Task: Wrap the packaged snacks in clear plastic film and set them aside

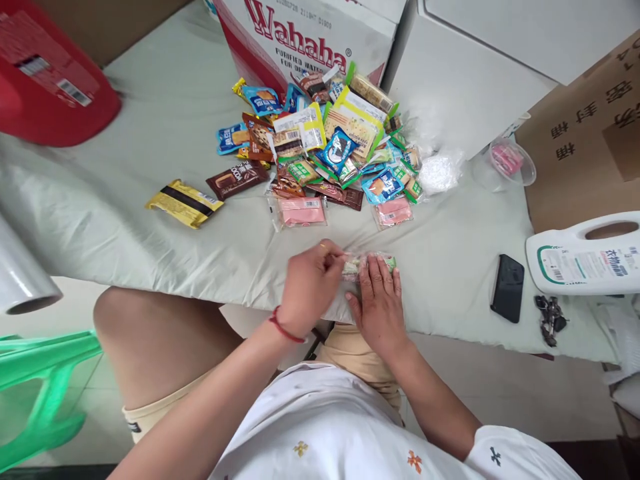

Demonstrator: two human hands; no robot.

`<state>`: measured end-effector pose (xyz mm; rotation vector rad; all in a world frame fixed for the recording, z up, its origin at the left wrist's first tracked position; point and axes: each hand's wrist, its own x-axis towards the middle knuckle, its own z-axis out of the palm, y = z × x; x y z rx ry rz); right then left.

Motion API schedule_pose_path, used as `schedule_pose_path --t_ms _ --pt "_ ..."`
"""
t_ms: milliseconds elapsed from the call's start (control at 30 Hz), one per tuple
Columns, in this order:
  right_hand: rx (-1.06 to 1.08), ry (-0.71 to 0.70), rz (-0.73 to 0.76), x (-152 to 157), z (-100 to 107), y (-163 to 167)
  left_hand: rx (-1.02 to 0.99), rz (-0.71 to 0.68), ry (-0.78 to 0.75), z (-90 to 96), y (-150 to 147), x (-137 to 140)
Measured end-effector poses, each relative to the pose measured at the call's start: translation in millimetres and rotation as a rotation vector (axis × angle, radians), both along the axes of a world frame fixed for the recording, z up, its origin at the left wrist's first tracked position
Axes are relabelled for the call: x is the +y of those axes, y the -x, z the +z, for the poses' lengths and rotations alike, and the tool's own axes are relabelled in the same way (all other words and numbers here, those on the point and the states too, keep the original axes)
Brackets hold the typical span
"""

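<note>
A small clear-wrapped snack packet [353, 265] with green on its wrapper lies near the table's front edge. My left hand [311, 283], with a red cord at the wrist, is closed, its thumb and fingers pinching the packet's left end. Flat across the packet's right part, my right hand [380, 300] presses down with fingers stretched out and covers much of it. Just beyond my hands lie two pink packets [301, 212]. Behind them is a heap of wrapped biscuits and snacks [340, 143].
A yellow packet [184, 204] and a brown cocoa packet [237, 179] lie left of the heap. A Wahaha carton [310, 40] stands behind. To the right are a phone [508, 288], keys [551, 320], a white detergent bottle [585, 257] and a plastic cup [505, 165].
</note>
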<state>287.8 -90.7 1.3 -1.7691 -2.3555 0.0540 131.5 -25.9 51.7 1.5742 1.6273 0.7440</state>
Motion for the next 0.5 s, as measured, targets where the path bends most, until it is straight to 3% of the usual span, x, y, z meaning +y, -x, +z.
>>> schedule_pose_path --t_ms 100,167,300,400,500 --pt "0.047 0.006 0.0 -1 -2 0 0.199 -0.228 -0.064 -7.9 -33 -7" --pt "0.109 0.014 0.008 0 -4 -4 0.256 -0.297 -0.102 -17.7 -45 -12" --pt "0.303 0.044 0.111 3 -3 -17 -0.039 -0.297 -0.151 -31.3 -37 -17" --pt "0.411 0.075 0.103 4 2 -23 -0.317 -0.257 -0.029 -33.6 -26 -12" --pt "0.384 0.068 0.099 5 4 -22 -0.323 -0.238 0.03 -33.0 -25 -2"
